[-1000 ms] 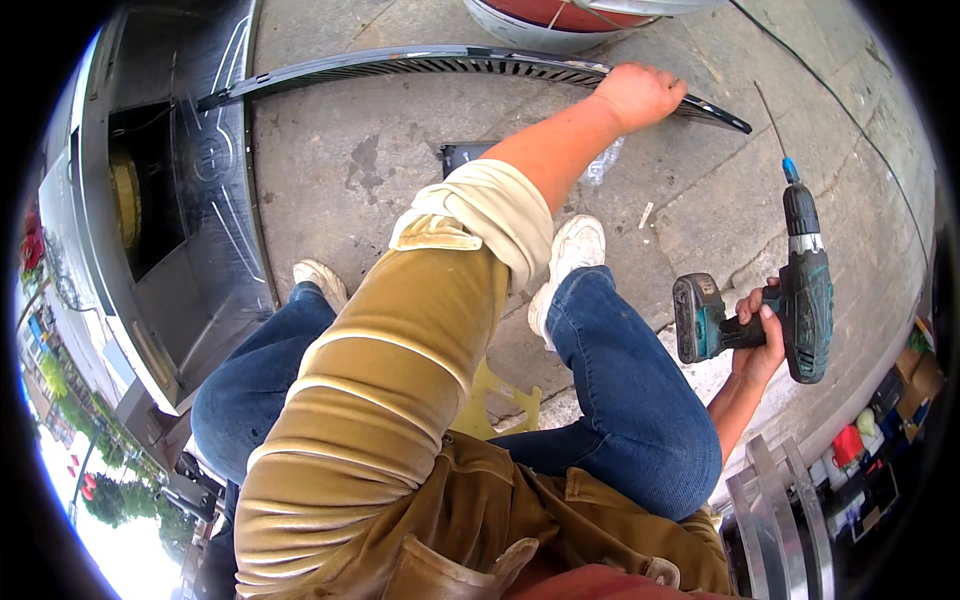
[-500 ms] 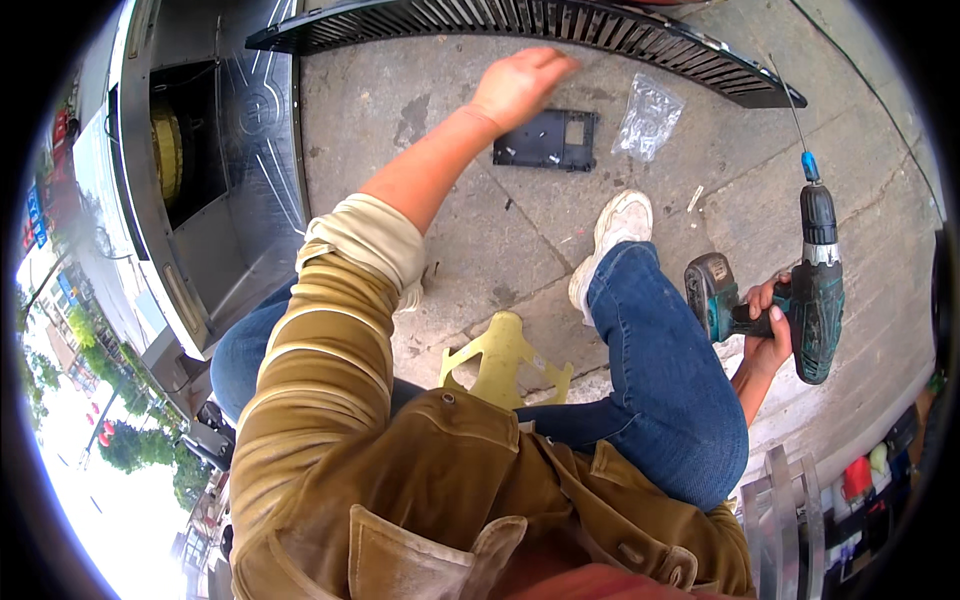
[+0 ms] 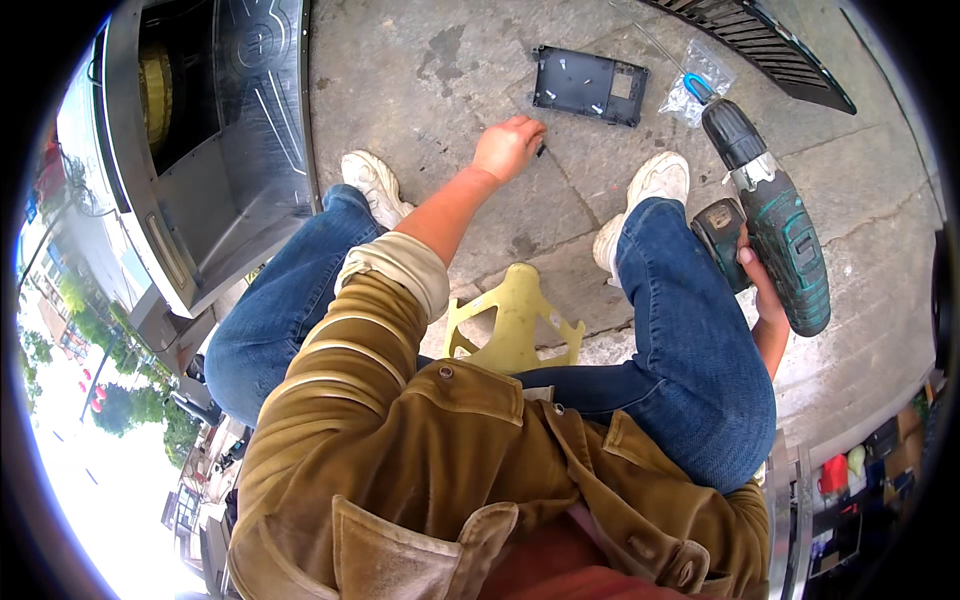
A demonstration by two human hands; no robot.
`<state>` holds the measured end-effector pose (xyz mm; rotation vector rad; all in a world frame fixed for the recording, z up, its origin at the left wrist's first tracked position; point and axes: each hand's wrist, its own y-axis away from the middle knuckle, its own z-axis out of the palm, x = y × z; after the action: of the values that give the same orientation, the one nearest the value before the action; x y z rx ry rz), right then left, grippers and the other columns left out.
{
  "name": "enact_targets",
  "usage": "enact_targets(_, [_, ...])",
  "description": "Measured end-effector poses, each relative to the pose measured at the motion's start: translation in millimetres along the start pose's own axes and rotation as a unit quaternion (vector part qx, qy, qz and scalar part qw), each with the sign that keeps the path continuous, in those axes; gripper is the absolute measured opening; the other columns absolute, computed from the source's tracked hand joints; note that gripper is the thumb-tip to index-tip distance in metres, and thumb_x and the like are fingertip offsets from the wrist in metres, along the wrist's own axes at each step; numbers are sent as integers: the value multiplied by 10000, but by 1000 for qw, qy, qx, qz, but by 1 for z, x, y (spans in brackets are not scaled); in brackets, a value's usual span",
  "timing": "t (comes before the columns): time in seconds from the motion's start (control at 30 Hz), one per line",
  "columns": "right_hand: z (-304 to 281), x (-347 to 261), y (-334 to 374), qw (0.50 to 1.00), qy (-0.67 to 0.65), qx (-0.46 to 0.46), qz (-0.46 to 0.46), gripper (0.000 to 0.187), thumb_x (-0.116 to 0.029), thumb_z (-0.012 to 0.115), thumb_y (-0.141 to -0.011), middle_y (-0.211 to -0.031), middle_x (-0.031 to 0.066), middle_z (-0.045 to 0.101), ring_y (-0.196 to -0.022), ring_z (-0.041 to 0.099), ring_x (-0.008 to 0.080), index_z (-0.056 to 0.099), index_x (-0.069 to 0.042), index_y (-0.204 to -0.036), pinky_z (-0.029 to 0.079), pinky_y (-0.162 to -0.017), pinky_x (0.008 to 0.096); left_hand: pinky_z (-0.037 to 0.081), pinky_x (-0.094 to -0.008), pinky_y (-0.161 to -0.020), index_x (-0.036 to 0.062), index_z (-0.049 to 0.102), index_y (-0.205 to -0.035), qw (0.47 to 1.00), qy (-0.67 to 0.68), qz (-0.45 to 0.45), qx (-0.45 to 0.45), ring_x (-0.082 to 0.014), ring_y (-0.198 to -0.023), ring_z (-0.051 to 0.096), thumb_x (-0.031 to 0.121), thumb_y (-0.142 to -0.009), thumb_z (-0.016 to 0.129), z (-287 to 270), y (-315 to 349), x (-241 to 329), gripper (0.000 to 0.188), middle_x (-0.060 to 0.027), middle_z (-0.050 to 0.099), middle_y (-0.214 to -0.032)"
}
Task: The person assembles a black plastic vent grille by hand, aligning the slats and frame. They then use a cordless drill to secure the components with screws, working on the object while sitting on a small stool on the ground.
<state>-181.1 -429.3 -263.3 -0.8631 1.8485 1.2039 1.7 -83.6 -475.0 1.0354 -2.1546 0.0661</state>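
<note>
My left hand (image 3: 507, 148) is low over the paved floor, fingers bent together, with the fingertips partly hidden. A small black piece (image 3: 541, 151) lies right beside them; whether they touch it or pinch anything is unclear. My right hand (image 3: 765, 290) is wrapped around the handle of a teal and black cordless drill (image 3: 787, 235). The drill points forward and left, carrying a blue collar (image 3: 697, 88) and a long thin bit. Beyond my left hand, a black rectangular plastic panel (image 3: 572, 80) with a cutout lies flat, several small screws on it.
A clear plastic bag (image 3: 680, 106) lies right of the panel, partly behind the drill tip. A black slatted grille (image 3: 765, 45) is at the far right. On the left stands an open metal cabinet (image 3: 260, 150). A yellow plastic stool (image 3: 515, 320) is between my legs.
My left hand has come back nearer to me and lower, beside the small black piece. The drill has tilted to the left in my right hand. The view has shifted.
</note>
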Motion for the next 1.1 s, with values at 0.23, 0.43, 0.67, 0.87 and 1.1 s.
enact_targets(0.23, [8, -5, -6, 1000, 17, -16, -1, 257, -5, 705, -836, -952, 45, 674, -898, 628, 173, 658, -34, -1087, 490, -813, 320, 555, -398, -693, 134, 657, -1058, 997, -67, 38, 13, -306, -831, 671, 187, -844, 662, 12, -92, 33, 221, -92, 639, -959])
enact_targets(0.43, [7, 1, 2, 998, 22, -10, 53, 318, -12, 717, -808, -995, 40, 674, -958, 618, 169, 652, -49, -1117, 480, -867, 333, 557, -412, -705, 79, 610, -970, 979, -172, 55, -92, -323, -825, 680, 121, -848, 575, 17, -124, 45, 134, -135, 642, -949])
enact_targets(0.67, [6, -3, -6, 997, -37, -30, 61, 289, -149, 704, -780, -879, 30, 575, -827, 529, 159, 594, -49, -1028, 414, -755, 306, 552, -282, -692, 12, 615, -1029, 892, 408, -181, -68, -139, -829, 677, 103, -935, 614, -106, -105, 48, 130, -66, 675, -915])
enact_targets(0.87, [18, -46, -28, 995, 25, -99, -7, 292, -248, 711, -754, -801, 20, 521, -736, 485, 148, 570, -67, -934, 380, -686, 284, 506, -210, -733, 49, 629, -1089, 833, 522, -162, -88, -49, -727, 583, 188, -945, 636, -283, -75, 51, 200, 14, 634, -874])
enact_targets(1.1, [38, -145, -41, 985, 37, -167, -11, 320, -275, 719, -755, -804, 25, 518, -745, 486, 145, 560, -63, -935, 388, -686, 282, 535, -235, -762, 61, 632, -1076, 806, 571, -135, -70, -76, -774, 618, 155, -934, 644, -355, -9, 41, 170, -11, 651, -924])
